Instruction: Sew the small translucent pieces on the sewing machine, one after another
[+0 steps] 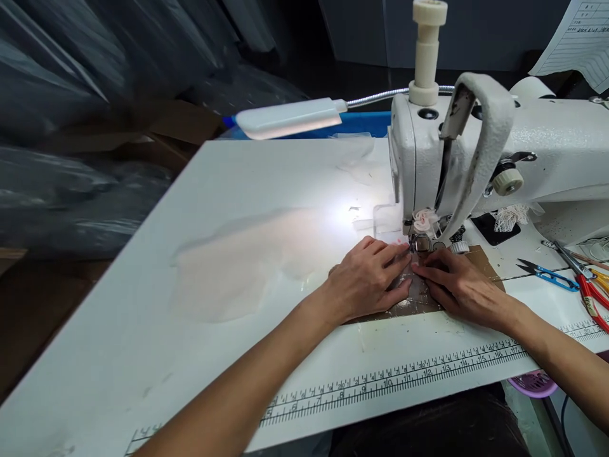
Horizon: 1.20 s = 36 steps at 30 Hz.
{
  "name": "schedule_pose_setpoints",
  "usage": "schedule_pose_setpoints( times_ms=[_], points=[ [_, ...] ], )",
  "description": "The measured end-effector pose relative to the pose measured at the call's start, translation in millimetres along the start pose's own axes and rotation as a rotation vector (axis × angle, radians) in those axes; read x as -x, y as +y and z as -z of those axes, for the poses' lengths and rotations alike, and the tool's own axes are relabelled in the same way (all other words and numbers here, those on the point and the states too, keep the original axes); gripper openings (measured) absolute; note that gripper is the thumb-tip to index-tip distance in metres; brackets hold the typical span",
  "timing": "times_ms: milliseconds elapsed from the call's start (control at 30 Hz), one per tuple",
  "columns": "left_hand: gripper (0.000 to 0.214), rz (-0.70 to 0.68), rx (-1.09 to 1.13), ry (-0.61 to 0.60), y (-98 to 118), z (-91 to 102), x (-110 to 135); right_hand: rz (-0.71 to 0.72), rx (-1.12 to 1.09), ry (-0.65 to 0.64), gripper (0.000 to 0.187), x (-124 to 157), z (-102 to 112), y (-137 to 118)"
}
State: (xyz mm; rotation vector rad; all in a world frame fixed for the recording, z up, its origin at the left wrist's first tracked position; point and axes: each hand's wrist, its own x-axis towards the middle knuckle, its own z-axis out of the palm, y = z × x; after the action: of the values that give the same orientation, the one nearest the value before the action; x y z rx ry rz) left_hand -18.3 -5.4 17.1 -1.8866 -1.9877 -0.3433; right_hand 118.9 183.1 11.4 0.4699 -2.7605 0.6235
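A white sewing machine (523, 146) stands on a white table (143, 330). My left hand (366, 276) lies flat on the brown taped patch (413, 301) in front of the presser foot (419, 243), fingers stretched toward the needle. My right hand (459, 282) rests beside it, fingers extended and pressing down just under the foot. Small pink-white lace or fabric (423, 222) sits at the needle; the piece under my fingertips is too small to make out. A sheer pale fabric (238, 260) spreads to the left of my hands.
A gooseneck lamp (288, 117) lights the table. Blue thread snips (552, 275) and red-handled scissors (592, 298) lie at the right. A ruler strip (404, 377) runs along the table's front edge. Dark plastic-wrapped bundles (71, 127) fill the left. A purple basket (533, 384) hangs below.
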Motion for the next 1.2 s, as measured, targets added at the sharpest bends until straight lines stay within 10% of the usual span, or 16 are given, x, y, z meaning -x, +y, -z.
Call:
schedule_pose_setpoints(
  times_ms=[433, 767, 1200],
  points=[
    [0.03, 0.161, 0.056, -0.023, -3, -7.2, -3, -0.065, -0.047, -0.022, 0.038, -2, -5, 6],
    [0.017, 0.056, 0.367, 0.13, -11, 9.5, 1, -0.322, -0.266, 0.125, 0.026, -8, 9, 16],
    [0.019, -0.034, 0.371, 0.095, -8, -1.4, 3, -0.272, -0.324, 0.147, 0.031, -9, 7, 12]
  ],
)
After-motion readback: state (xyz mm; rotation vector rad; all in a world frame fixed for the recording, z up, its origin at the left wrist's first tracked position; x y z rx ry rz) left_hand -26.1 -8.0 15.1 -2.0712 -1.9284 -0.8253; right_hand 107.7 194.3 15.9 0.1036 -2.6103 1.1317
